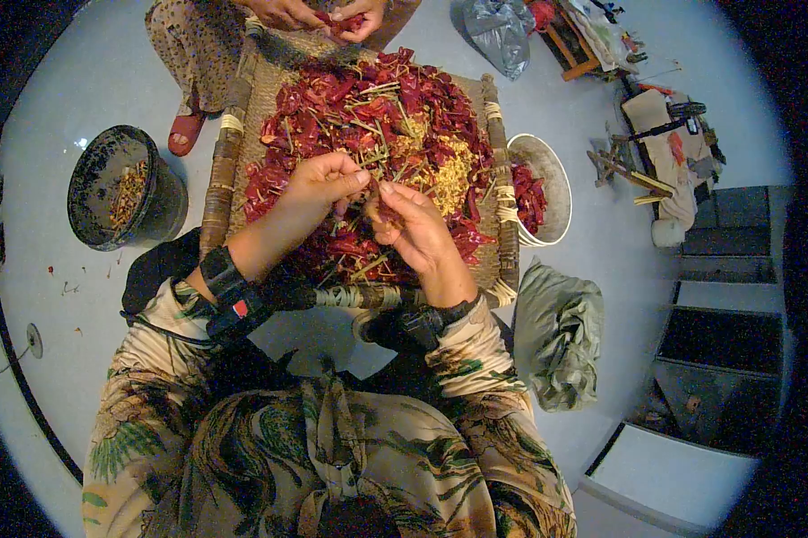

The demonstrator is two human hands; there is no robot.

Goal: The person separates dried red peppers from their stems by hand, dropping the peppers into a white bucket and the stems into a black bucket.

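My left hand (pixel 323 184) and my right hand (pixel 417 229) meet over a heap of dried red chilies (pixel 332 99). Thumbs and fingertips of both pinch a small dark-red dried chili (pixel 374 190), which is largely covered by the fingers. Below them, the heap lies on a low woven stand (pixel 244 170) with a wrapped wooden frame. Pale stems are strewn among the pods, and a patch of yellow chili seeds (pixel 455 179) shows just beyond my right hand.
Left of the stand is a black bucket (pixel 172 199) with stems and bits inside. A white bucket (pixel 558 197) holding red chilies stands at right, near a greenish sack (pixel 556 336). Across from me, another person's hands (pixel 359 22) hold red chili. A plastic bag (pixel 502 40) lies behind.
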